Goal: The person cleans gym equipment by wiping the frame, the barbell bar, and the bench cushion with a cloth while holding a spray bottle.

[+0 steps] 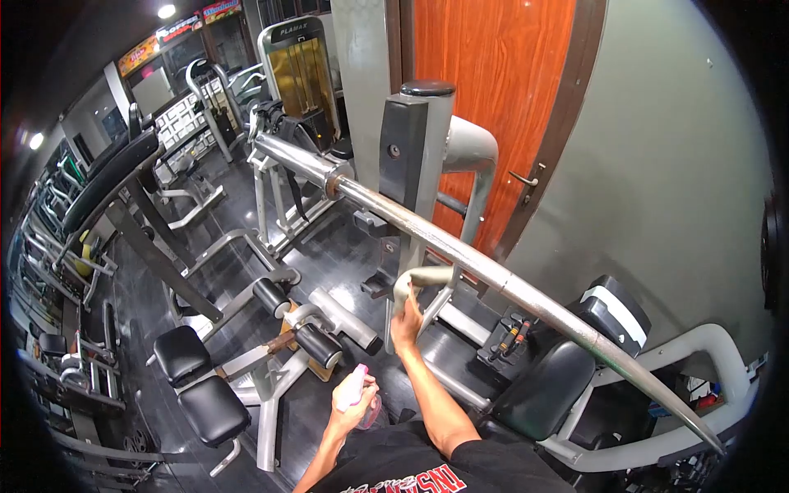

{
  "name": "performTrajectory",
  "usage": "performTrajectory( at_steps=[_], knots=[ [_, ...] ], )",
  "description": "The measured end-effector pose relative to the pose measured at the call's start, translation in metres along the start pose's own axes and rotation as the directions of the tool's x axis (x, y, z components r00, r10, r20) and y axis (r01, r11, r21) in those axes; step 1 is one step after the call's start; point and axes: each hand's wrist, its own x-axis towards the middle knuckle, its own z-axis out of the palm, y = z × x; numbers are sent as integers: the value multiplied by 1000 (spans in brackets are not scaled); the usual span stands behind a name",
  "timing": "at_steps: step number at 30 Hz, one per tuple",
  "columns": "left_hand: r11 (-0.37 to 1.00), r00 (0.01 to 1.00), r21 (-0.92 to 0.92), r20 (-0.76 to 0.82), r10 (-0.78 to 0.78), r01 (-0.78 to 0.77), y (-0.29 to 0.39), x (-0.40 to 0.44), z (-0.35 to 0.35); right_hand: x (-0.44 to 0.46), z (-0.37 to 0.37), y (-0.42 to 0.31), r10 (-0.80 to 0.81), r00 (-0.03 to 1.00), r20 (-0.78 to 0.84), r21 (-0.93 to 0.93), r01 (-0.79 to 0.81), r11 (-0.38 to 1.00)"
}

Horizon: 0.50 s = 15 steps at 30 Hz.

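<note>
My left hand [349, 406] is wrapped round a spray bottle with a pink and white head [353, 386], held low in front of my body. The bottle's lower part is clear and partly hidden by the fingers. My right hand [404, 327] reaches forward and up to a curved pale metal frame [444, 276] on the rack's upright. A thin tan-orange piece that looks like a cloth [416, 309] shows at the fingers, pressed against the frame. The fingertips are partly hidden. Above that hand, a long metal barbell [460, 253] crosses diagonally.
Left of me stands a bench machine with black pads [214, 411] and foam rollers [317, 345]. A padded seat [546, 390] is at my right. Behind the rack are a brown wooden door [485, 74] and a grey wall [682, 164]. More gym machines fill the far left.
</note>
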Motion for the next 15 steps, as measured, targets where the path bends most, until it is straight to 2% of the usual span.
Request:
performTrajectory(
  at_steps=[2,3,5,6,8,10,12,14,15],
  knots=[
    [999,1000,37,5,16,-16,2,4,-2,-37,-4,26,260,945,196,-57,-254,966],
    [997,1000,72,10,25,-26,2,5,-2,-46,-8,33,263,945,194,-59,-256,965],
    [996,999,74,16,40,-41,4,6,-2,-55,-15,43,341,884,321,-101,-326,940],
    [995,998,74,19,59,-60,4,7,-1,-49,-18,35,342,885,318,-102,-326,940],
    [996,998,58,15,68,-69,3,7,0,-26,-23,10,577,803,148,8,-584,812],
    [996,997,41,13,75,-75,0,6,1,5,-25,-19,559,829,20,195,-552,811],
    [999,999,2,6,44,-44,-3,5,3,24,-23,-33,359,933,19,278,-350,895],
    [999,999,-9,17,42,-42,-5,6,5,31,-11,-36,18,999,48,171,-26,985],
    [999,999,-14,29,37,-37,-6,4,5,23,-5,-34,12,999,46,179,-20,984]
  ],
)
